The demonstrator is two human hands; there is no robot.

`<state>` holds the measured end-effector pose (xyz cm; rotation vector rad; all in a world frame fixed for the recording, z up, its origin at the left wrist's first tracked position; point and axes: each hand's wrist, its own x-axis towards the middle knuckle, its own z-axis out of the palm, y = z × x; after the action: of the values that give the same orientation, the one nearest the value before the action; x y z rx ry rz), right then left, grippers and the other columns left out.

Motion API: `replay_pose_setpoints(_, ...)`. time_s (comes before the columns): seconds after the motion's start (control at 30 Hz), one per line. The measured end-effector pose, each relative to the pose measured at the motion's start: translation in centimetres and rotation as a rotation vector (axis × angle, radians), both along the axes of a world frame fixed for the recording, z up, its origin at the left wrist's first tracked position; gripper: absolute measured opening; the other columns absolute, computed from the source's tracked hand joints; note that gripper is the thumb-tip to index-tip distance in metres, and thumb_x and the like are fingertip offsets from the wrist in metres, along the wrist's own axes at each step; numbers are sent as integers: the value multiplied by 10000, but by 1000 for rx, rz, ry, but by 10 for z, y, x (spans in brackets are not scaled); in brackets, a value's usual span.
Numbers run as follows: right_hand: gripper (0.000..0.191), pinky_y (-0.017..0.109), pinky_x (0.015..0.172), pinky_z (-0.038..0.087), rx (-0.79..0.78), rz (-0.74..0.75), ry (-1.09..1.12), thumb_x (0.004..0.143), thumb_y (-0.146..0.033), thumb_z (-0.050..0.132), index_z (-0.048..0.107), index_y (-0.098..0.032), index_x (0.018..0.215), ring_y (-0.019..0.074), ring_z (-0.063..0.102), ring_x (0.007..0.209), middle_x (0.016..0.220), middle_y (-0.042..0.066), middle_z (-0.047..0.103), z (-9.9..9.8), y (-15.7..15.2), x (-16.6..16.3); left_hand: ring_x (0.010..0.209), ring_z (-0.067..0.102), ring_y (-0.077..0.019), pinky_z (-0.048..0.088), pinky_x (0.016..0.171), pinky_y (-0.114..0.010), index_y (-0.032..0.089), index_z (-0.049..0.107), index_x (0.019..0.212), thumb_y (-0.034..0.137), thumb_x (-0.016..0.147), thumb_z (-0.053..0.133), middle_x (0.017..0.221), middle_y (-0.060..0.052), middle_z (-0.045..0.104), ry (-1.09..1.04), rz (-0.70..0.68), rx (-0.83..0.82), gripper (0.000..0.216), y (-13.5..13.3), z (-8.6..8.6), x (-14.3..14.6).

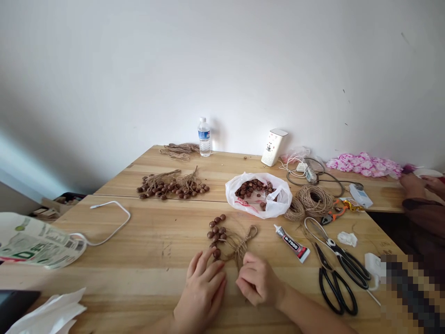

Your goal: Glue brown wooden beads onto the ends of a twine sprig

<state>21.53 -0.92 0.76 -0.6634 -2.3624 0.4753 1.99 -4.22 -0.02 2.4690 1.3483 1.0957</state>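
Note:
My left hand (203, 287) rests over the table with its fingers stretched forward and somewhat apart. Its fingertips are at the nearest of several round, brown, nut-like beads (216, 233), which lie in a cluster. Thin strands run from these beads to a twine bundle (240, 250) with a braided loop at its top. Just right of the bundle's lower end, my right hand (260, 281) is curled closed; what its fingers hold, if anything, is hidden. To the right lies a glue tube (292, 244) marked B-7000.
A white plastic bag (231, 192) holds loose brown beads. Finished-looking beaded twine bunches (170, 184) lie behind left. Twine balls (314, 200), orange-handled pliers (335, 212) and two scissors (337, 290) are at right. A water bottle (204, 138) stands behind. Another person's hand (413, 185) is far right.

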Motion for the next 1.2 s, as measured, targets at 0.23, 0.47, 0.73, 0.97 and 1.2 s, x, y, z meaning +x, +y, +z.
replay_pose_setpoints(0.23, 238, 319, 643, 435, -172, -224, 196, 898, -169, 400, 568, -178, 729, 182, 509, 705, 647, 40, 576, 6, 13, 7, 1206, 431, -314, 301, 990, -528, 239, 655, 839, 171, 833, 493, 944, -30, 690, 44, 69, -50, 175, 1, -1, -2)
replay_pose_setpoints(0.47, 276, 481, 956, 418, 12, -286, -45, 807, -110, 522, 578, -180, 1068, 264, 467, 1115, 1090, 111, 590, -6, 27, 15, 1221, 408, -354, 326, 973, -564, 222, 658, 925, 165, 811, 497, 1074, -81, 662, 107, 168, -39, 205, 6, -10, -2)
replay_pose_setpoints(0.73, 214, 503, 978, 435, 100, -361, -88, 814, -55, 481, 617, -190, 910, 274, 444, 1208, 1146, 116, 579, -9, 27, 14, 1225, 415, -349, 323, 984, -567, 203, 652, 918, 139, 809, 495, 1071, -84, 670, 65, 168, 15, 202, 6, -8, -4)
replay_pose_setpoints(0.97, 287, 460, 951, 464, 187, -167, -23, 805, -13, 454, 600, -173, 993, 242, 506, 1122, 1081, 108, 616, -4, 18, 9, 1118, 513, -267, 347, 1009, -478, 174, 628, 1034, 86, 811, 468, 1055, -73, 681, 80, -131, 70, 288, 4, -5, -5)
replay_pose_setpoints(1.2, 254, 442, 890, 484, 126, -64, -81, 813, -57, 452, 601, -170, 985, 243, 522, 1034, 979, 102, 625, 1, 15, 4, 1066, 546, -247, 389, 996, -476, 161, 533, 1225, 148, 836, 482, 1156, -112, 623, 192, -283, 8, 392, 3, 1, -8)
